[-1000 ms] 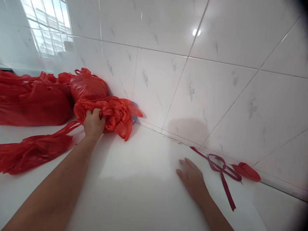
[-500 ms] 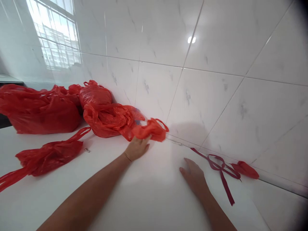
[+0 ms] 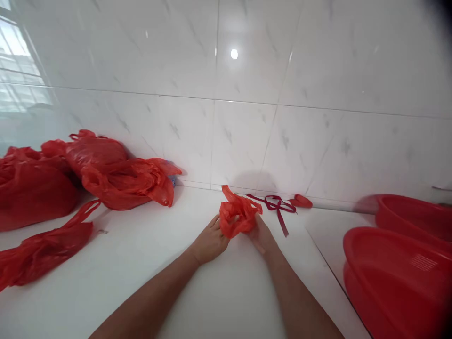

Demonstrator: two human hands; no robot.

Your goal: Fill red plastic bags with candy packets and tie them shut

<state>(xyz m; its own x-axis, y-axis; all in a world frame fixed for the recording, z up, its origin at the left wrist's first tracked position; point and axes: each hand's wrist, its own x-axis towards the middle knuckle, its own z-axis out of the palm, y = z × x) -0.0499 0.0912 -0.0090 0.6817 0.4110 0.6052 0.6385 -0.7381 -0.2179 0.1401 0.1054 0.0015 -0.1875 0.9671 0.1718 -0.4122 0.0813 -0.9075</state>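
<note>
A small crumpled red plastic bag (image 3: pixel 237 217) is between my two hands, just above the white counter (image 3: pixel 226 287). My left hand (image 3: pixel 212 240) grips its left side, the fingers partly covered by the plastic. On the other side, my right hand (image 3: pixel 262 233) has hold of the bag, its fingertips tucked behind the folds. Past my right hand lies a dark red ribbon (image 3: pixel 277 205) in loose loops. A small folded red piece (image 3: pixel 302 201) rests beside the ribbon, against the wall.
Several filled red bags (image 3: pixel 95 153) stand at the left along the tiled wall (image 3: pixel 243 136). A flatter red bag (image 3: pixel 52 249) lies in front of them. At the right are two red plastic basins (image 3: pixel 363 263), one behind the other.
My left hand has brought the small red bag right and nearer, away from the other bags. My right hand, empty before, now grips it too. The view has turned right, showing the basins.
</note>
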